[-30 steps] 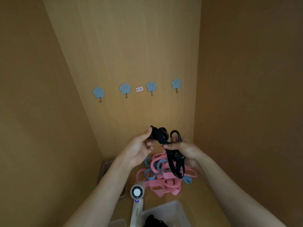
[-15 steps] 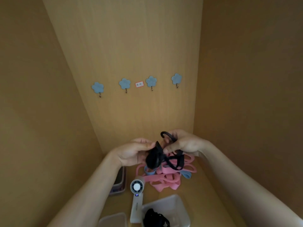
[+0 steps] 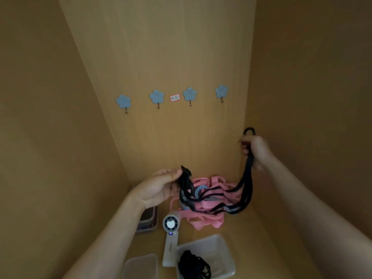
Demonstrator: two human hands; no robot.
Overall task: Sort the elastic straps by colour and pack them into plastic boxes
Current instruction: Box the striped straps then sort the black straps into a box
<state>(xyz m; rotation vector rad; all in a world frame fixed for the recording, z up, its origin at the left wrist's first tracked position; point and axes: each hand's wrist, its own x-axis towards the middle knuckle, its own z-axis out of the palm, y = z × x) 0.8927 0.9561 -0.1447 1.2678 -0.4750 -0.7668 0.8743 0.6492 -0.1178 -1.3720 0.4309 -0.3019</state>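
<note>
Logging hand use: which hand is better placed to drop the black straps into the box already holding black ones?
Probably left: the left hand grips the black straps low, nearer that plastic box; the right hand is raised.

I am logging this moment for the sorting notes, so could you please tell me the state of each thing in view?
Black straps, hanging slack between both hands.
Left hand, pinches one end.
Right hand, grips the other end.
Pink and blue straps, piled, unsorted.
Right plastic box, open, packed black bundle inside.
Handheld fan, lying flat, light on.
Wall hooks, bare.
</note>
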